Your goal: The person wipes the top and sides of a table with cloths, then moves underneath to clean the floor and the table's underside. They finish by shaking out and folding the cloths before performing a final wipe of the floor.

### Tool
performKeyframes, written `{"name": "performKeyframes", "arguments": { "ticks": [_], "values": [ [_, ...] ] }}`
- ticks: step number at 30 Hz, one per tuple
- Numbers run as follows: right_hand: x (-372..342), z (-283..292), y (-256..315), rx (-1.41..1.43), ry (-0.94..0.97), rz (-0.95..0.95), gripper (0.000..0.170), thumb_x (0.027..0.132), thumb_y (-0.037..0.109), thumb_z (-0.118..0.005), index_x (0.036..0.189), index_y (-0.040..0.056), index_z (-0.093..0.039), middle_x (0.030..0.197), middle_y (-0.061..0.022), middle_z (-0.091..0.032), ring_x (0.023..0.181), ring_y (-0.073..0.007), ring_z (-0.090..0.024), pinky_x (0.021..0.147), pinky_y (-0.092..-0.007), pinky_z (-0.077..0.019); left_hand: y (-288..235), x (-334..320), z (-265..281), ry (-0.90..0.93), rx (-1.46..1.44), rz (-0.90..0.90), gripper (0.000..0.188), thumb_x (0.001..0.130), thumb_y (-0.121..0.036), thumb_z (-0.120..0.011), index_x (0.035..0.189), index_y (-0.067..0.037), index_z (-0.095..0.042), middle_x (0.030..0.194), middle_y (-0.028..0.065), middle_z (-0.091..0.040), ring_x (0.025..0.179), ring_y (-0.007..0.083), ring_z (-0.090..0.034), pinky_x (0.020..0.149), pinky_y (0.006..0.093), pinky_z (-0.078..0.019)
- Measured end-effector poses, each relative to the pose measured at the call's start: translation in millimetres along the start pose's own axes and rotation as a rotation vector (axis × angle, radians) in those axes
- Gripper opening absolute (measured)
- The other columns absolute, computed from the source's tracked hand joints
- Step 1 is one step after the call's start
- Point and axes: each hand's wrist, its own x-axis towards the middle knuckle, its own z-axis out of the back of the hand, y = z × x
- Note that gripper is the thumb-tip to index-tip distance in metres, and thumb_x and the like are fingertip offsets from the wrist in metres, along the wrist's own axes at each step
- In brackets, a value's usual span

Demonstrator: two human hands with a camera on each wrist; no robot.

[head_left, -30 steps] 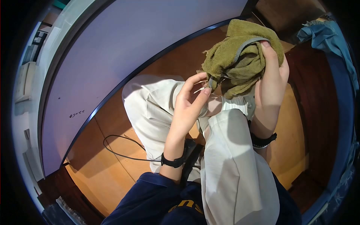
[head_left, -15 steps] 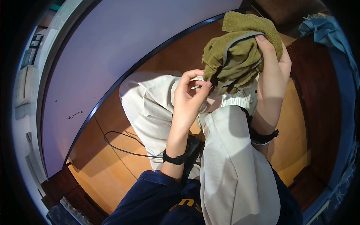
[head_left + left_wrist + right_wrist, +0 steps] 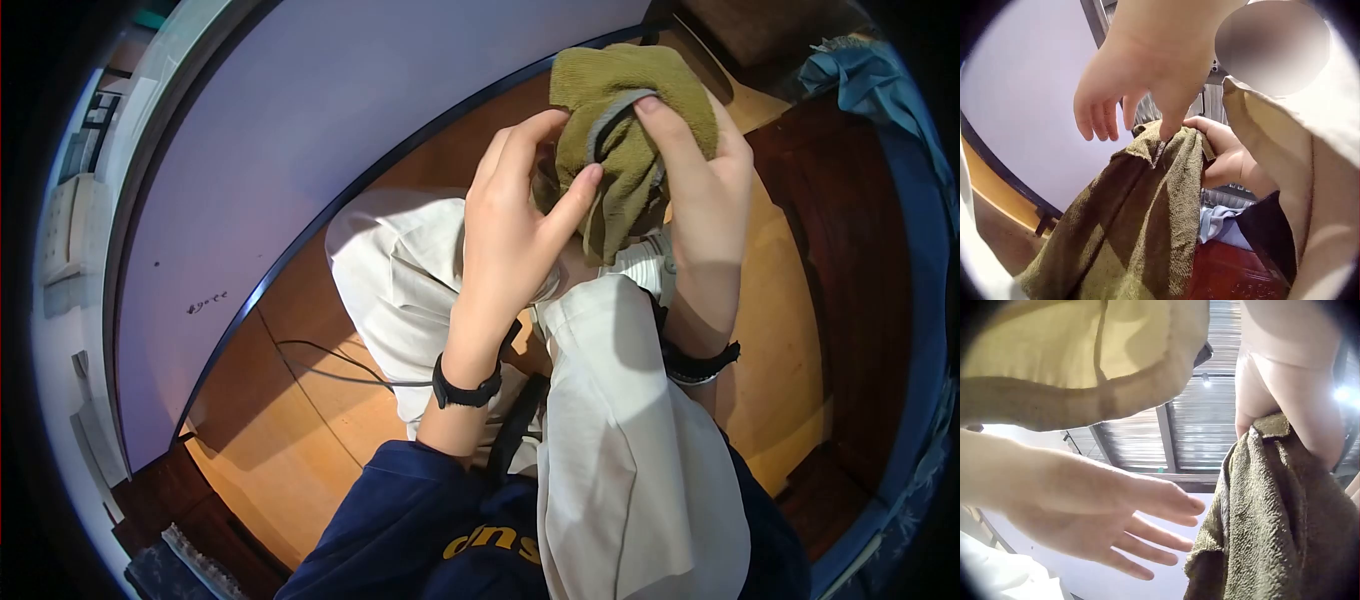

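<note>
An olive-green terry cloth (image 3: pixel 605 85) with a grey edging strip hangs bunched in front of the person's knees. The right hand (image 3: pixel 708 195) grips it from the right, thumb laid over the edging. In the right wrist view, the cloth (image 3: pixel 1254 512) drops in folds below that hand (image 3: pixel 1291 381). Across from it, the left hand (image 3: pixel 510 205) curves loosely at the cloth's left side, fingers and thumb spread apart. The right wrist view shows the left fingers (image 3: pixel 1147 547) nearly straight, beside the cloth. In the left wrist view, the left thumb overlaps the cloth's (image 3: pixel 1147 219) upper fold.
A lilac panel (image 3: pixel 300 130) with a dark edge rises on the left. Light trousers (image 3: pixel 620 420) cover the bent legs over a tan floor (image 3: pixel 260 470). A black cable (image 3: pixel 340 372) lies left of them. Blue fabric (image 3: pixel 865 80) hangs at upper right, near dark red wood (image 3: pixel 830 200).
The left fingertips were pinched at the cloth's lower left corner; now they have parted and the hand has moved up. The right hand has brought the cloth left, and it is more gathered.
</note>
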Motion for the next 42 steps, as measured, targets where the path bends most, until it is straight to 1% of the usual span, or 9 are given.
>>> {"name": "performKeyframes", "arguments": {
  "ticks": [4, 8, 10, 15, 17, 23, 27, 34, 42],
  "values": [
    [4, 3, -10, -0.084, 0.076, -0.03, 0.02, 0.079, 0.007, -0.061, 0.096, -0.0038, -0.058, 0.085, -0.0038, -0.061, 0.075, -0.0079, -0.056, 0.067, -0.0223, -0.046, -3, 3, 2, -0.004, -0.082, 0.209, 0.014, 0.082, -0.01, -0.056, 0.089, 0.002, -0.055, 0.072, 0.0137, -0.056, 0.06, 0.0218, -0.053, 0.058, 0.0293, -0.0435],
    [19, 21, -27, -0.195, 0.131, -0.091, 0.027, 0.076, 0.012, -0.065, 0.097, -0.0039, -0.057, 0.088, -0.0059, -0.062, 0.078, -0.0092, -0.057, 0.07, -0.024, -0.0457, 6, 10, 21, -0.025, -0.202, 0.298, 0.015, 0.086, -0.011, -0.052, 0.088, 0.003, -0.057, 0.064, 0.003, -0.053, 0.056, 0.0091, -0.046, 0.051, 0.023, -0.0386],
    [34, 40, -52, -0.546, 0.136, 0.049, 0.039, 0.071, 0.018, -0.071, 0.1, -0.0045, -0.057, 0.094, -0.0116, -0.061, 0.085, -0.0172, -0.058, 0.077, -0.029, -0.046, 5, 15, 25, 0.006, -0.031, 0.173, 0.015, 0.085, -0.012, -0.054, 0.088, 0.002, -0.058, 0.067, 0.0068, -0.054, 0.057, 0.0138, -0.048, 0.053, 0.0256, -0.0397],
    [48, 76, -92, -0.624, 0.057, 0.019, 0.044, 0.069, 0.021, -0.072, 0.105, -0.0002, -0.059, 0.097, -0.0153, -0.059, 0.092, -0.023, -0.057, 0.081, -0.0317, -0.0445, -5, 25, 21, 0.1, 0.14, 0.002, 0.015, 0.084, -0.013, -0.056, 0.089, 0.001, -0.058, 0.073, 0.0118, -0.054, 0.06, 0.0221, -0.051, 0.057, 0.0289, -0.0412],
    [53, 100, -105, -0.661, -0.066, 0.021, 0.038, 0.071, 0.02, -0.068, 0.105, 0.0044, -0.06, 0.098, -0.0163, -0.059, 0.093, -0.0255, -0.057, 0.081, -0.0324, -0.0444, -4, 30, 18, 0.07, 0.098, -0.048, 0.018, 0.087, -0.014, -0.055, 0.095, 0.002, -0.059, 0.07, 0.0013, -0.052, 0.063, 0.0069, -0.043, 0.056, 0.0203, -0.0362],
    [43, 119, -93, -1.066, -0.184, 0.098, 0.031, 0.074, 0.015, -0.059, 0.104, 0.0069, -0.061, 0.101, -0.0166, -0.059, 0.095, -0.0278, -0.057, 0.081, -0.0316, -0.0444, -16, 40, 21, 0.042, -0.168, -0.034, 0.017, 0.087, -0.014, -0.054, 0.094, 0.001, -0.059, 0.072, 0.0025, -0.053, 0.06, 0.0079, -0.045, 0.054, 0.0217, -0.0371],
    [31, 93, -93, -0.669, 0.334, -0.079, 0.042, 0.074, 0.016, -0.062, 0.115, 0.0079, -0.054, 0.108, -0.0143, -0.058, 0.1, -0.0259, -0.054, 0.083, -0.0338, -0.0441, -36, 31, 23, 0.096, -0.358, 0.015, 0.019, 0.088, -0.014, -0.053, 0.099, 0.002, -0.056, 0.079, -0.0012, -0.055, 0.066, 0.0037, -0.046, 0.058, 0.0177, -0.0374],
    [21, 48, -101, -0.337, 0.602, -0.251, 0.042, 0.083, 0.022, -0.058, 0.12, 0.0067, -0.049, 0.105, -0.0119, -0.057, 0.097, -0.0199, -0.053, 0.084, -0.0305, -0.044, -44, 22, 38, 0.278, -0.513, 0.049, 0.042, 0.072, -0.005, -0.07, 0.107, 0.002, -0.049, 0.096, 0.0054, -0.056, 0.088, 0.0099, -0.053, 0.078, 0.0224, -0.0417],
    [19, 43, -89, -0.091, 0.637, -0.59, 0.038, 0.088, 0.027, -0.046, 0.119, 0.0044, -0.05, 0.097, -0.0079, -0.056, 0.076, -0.0131, -0.053, 0.066, -0.0265, -0.0467, -35, 10, 55, 0.31, -0.699, 0.151, 0.055, 0.068, 0.008, -0.056, 0.12, 0.007, -0.04, 0.11, 0.0113, -0.051, 0.105, 0.0169, -0.048, 0.091, 0.0292, -0.0364]
  ]
}}
